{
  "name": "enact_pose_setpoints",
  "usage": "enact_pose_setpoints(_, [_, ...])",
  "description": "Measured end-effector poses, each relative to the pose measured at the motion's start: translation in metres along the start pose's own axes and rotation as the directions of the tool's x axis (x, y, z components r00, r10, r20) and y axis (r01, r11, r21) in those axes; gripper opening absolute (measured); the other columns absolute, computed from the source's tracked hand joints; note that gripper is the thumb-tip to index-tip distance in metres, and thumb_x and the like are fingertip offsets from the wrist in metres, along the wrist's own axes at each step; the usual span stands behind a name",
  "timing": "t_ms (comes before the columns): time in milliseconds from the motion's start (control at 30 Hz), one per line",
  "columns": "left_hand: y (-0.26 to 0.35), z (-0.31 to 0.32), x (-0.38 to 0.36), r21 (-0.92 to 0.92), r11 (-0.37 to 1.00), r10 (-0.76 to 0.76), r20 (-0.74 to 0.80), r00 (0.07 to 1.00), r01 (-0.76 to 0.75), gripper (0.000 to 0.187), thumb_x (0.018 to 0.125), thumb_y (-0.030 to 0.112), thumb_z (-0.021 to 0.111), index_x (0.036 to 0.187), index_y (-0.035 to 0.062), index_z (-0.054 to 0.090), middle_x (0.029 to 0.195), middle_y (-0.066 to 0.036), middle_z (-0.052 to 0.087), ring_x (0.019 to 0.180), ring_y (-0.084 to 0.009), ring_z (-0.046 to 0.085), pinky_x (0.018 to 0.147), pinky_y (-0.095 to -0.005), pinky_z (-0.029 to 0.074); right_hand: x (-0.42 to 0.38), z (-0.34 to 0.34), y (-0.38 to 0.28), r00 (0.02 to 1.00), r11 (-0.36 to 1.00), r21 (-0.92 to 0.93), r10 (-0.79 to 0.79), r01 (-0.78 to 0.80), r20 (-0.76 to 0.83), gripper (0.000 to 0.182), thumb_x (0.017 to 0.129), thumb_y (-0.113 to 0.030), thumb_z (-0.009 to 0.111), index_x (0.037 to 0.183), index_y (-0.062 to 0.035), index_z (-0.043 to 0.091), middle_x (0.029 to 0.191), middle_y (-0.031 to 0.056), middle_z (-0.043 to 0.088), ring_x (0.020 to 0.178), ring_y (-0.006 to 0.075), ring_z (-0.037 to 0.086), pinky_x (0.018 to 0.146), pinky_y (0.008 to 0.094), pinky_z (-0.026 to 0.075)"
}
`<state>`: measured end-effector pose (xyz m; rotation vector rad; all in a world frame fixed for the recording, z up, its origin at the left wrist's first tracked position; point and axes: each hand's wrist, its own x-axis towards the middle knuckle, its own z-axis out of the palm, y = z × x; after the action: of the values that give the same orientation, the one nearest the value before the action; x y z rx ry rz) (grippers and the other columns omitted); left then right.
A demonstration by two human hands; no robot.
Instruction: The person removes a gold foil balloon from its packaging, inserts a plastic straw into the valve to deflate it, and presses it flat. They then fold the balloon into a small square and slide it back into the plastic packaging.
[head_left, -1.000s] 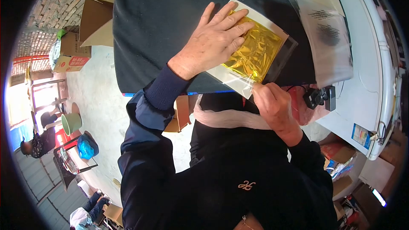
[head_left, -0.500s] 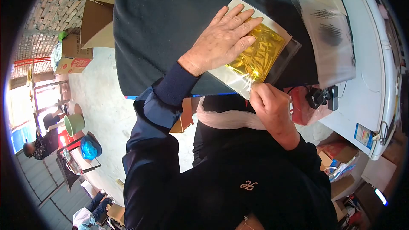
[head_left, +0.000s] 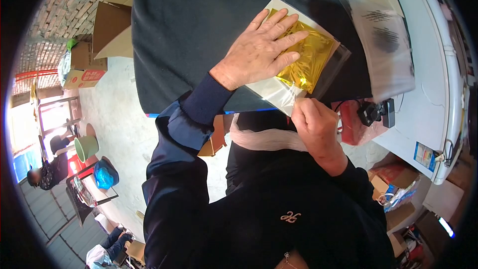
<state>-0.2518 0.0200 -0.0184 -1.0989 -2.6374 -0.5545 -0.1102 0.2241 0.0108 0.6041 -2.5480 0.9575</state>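
A shiny gold foil sheet lies on a white card inside a clear plastic bag, at the near edge of the black-covered table. My left hand rests on the foil and card with its fingers spread, palm down. At the near corner, my right hand is closed, its thumb and fingers pinching the clear bag, which is drawn into creases there. The fingertips of the right hand are partly hidden.
A stack of clear printed bags lies at the table's right, beside a white appliance-like surface. Below it is a black charger. Cardboard boxes stand to the left; a person and a green bucket are farther off.
My left hand's fingers have spread a little wider and shifted slightly on the foil, which looks smoother. My right hand keeps its pinch at the bag's corner.
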Motion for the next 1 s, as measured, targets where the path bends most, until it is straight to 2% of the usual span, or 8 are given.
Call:
enact_pose_setpoints(233, [-0.001,-0.002,0.001,0.005,1.000,0.013,0.010,1.000,-0.013,0.069,0.111,0.069,0.036,0.161,0.0260,0.057,0.172,-0.016,0.045,0.165,-0.0335,0.031,0.140,-0.0535,0.013,-0.001,0.001,0.007,1.000,0.999,-0.051,-0.008,0.007,-0.019,0.022,0.088,0.002,0.079,0.093,-0.0062,0.059,0.075,0.0114,0.063,0.065,0.0334,0.070,0.056,0.0427,0.055])
enact_pose_setpoints(433, [0.001,-0.005,0.000,0.058,0.998,0.037,0.025,0.999,-0.039,0.074,0.110,0.074,0.035,0.163,0.0263,0.053,0.172,-0.017,0.044,0.164,-0.0355,0.032,0.139,-0.0549,0.015,-0.002,-0.001,0.009,1.000,0.999,-0.045,0.017,-0.018,-0.021,0.022,0.088,0.003,0.078,0.094,-0.0062,0.059,0.073,0.0120,0.062,0.065,0.0328,0.069,0.055,0.0430,0.054])
enact_pose_setpoints(633, [0.003,-0.005,0.001,0.127,0.991,0.043,0.046,0.998,-0.049,0.074,0.110,0.074,0.033,0.164,0.0266,0.051,0.172,-0.016,0.043,0.164,-0.0357,0.033,0.139,-0.0544,0.016,-0.005,-0.002,0.015,0.997,0.999,0.013,0.052,-0.052,-0.052,0.020,0.089,0.003,0.079,0.091,-0.0048,0.061,0.072,0.0132,0.062,0.061,0.0327,0.067,0.055,0.0410,0.052])
enact_pose_setpoints(733, [0.002,-0.007,0.002,0.126,0.991,0.043,0.054,0.998,-0.050,0.073,0.111,0.073,0.031,0.164,0.0266,0.052,0.172,-0.016,0.043,0.164,-0.0349,0.032,0.140,-0.0530,0.015,-0.005,-0.009,0.014,0.994,0.984,0.152,0.098,-0.090,-0.048,0.016,0.090,0.003,0.079,0.092,-0.0033,0.064,0.073,0.0140,0.064,0.059,0.0305,0.066,0.056,0.0388,0.051])
enact_pose_setpoints(833, [0.002,-0.006,0.002,0.104,0.994,0.031,0.060,0.998,-0.037,0.073,0.112,0.071,0.029,0.164,0.0266,0.052,0.173,-0.015,0.042,0.165,-0.0335,0.031,0.140,-0.0515,0.013,-0.007,-0.022,0.012,0.979,0.960,0.193,0.194,-0.203,0.062,0.013,0.092,0.003,0.079,0.095,-0.0023,0.067,0.075,0.0141,0.066,0.060,0.0283,0.067,0.057,0.0376,0.052])
enact_pose_setpoints(1000, [0.001,-0.004,0.001,0.070,0.997,0.012,0.065,0.998,-0.017,0.072,0.112,0.070,0.025,0.164,0.0274,0.052,0.174,-0.014,0.041,0.166,-0.0313,0.028,0.141,-0.0503,0.011,-0.004,-0.032,0.008,0.968,0.940,0.253,0.192,-0.228,0.159,0.014,0.093,0.003,0.078,0.096,-0.0027,0.066,0.077,0.0143,0.067,0.063,0.0288,0.068,0.059,0.0382,0.053])
